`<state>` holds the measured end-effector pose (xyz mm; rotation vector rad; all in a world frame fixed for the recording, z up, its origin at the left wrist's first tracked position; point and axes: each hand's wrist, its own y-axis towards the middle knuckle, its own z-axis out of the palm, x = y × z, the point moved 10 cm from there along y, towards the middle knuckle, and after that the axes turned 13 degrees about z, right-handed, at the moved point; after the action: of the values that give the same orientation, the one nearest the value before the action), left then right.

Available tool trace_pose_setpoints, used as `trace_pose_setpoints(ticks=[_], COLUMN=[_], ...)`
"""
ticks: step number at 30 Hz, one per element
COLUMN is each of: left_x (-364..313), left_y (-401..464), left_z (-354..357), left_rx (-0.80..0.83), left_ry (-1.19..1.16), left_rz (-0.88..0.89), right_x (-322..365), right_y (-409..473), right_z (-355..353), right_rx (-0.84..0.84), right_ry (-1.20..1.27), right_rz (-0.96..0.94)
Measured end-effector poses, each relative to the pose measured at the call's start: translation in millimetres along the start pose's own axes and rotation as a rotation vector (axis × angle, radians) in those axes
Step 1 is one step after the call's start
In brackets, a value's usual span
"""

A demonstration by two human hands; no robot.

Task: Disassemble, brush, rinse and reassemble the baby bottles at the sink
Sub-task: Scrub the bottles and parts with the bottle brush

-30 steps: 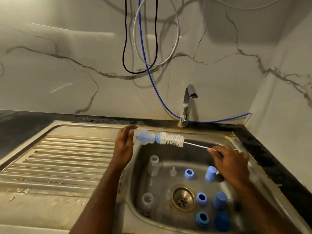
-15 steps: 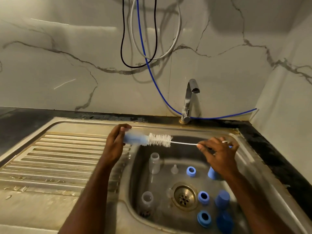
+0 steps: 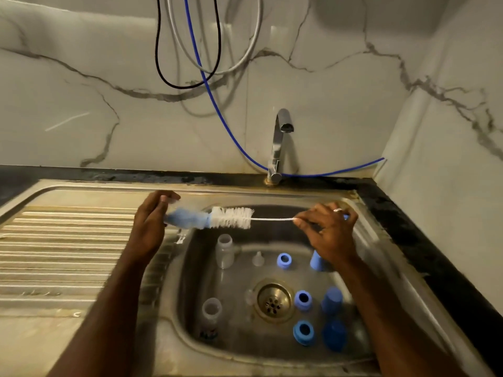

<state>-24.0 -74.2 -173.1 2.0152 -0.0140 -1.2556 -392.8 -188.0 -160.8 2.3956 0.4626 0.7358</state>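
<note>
Brush (image 3: 217,219) farther left, over drainboard (image 3: 68,254).

L hand (image 3: 148,227) holds clear bottle (image 3: 174,212) over brush (image 3: 217,218); R hand (image 3: 330,232) pinches wire handle, above sink (image 3: 381,235).

A black counter (image 3: 424,235) carries a steel sink (image 3: 81,240). In its basin at lower centre lie two clear bottles (image 3: 224,250), blue collars (image 3: 303,300) and blue caps (image 3: 332,300) around the drain (image 3: 273,302).

White-bristled, blue-tipped brush (image 3: 217,219); blue collars (image 3: 303,300) and caps (image 3: 331,300); clear bottles (image 3: 224,250); grey-veined white marble wall (image 3: 81,110); steel sink (image 3: 190,268).
</note>
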Motion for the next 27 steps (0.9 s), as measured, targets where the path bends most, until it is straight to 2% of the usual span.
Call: trace_pose_setpoints(ticks=[5,7,10,14,17,19,21,24,27], left_x=[-4.0,-3.0,-6.2,-6.8,-5.5,0.3,4.2,-1.3,-22.2], left_y=[-0.4,-0.7,-3.2,-5.1,-8.8,-10.7,-10.6,-9.5,-4.0], left_z=[-8.7,-5.1,6.0,-1.9,13.4,15.4,11.6,9.8,10.5], left_rx=[-0.036,-0.027,0.011,-0.069,-0.038,-0.073,-0.126,-0.133,-0.065], left_ry=[0.020,0.021,-0.031,-0.160,-0.172,-0.240,-0.290,-0.132,0.220], left_rz=[0.006,-0.012,-0.010,-0.064,-0.089,-0.117,-0.142,-0.072,0.155], right_x=[-16.5,-6.9,0.0,-23.3,-10.1,-4.8,-1.2,-2.6,3.5], right_y=[6.3,2.7,-0.5,4.2,-1.6,-4.6,-9.2,-17.8,-19.1], right_z=[-18.4,-10.6,-0.4,-12.0,5.7,18.8,24.9,42.5,46.2], right_rx=[-0.080,-0.046,-0.004,-0.038,0.057,0.195,0.269,0.382,0.399], right_ry=[0.014,-0.016,0.011,0.056,0.102,0.220,0.195,-0.012,-0.191], right_rz=[0.051,0.016,0.020,0.101,0.075,0.128,0.148,0.186,0.117])
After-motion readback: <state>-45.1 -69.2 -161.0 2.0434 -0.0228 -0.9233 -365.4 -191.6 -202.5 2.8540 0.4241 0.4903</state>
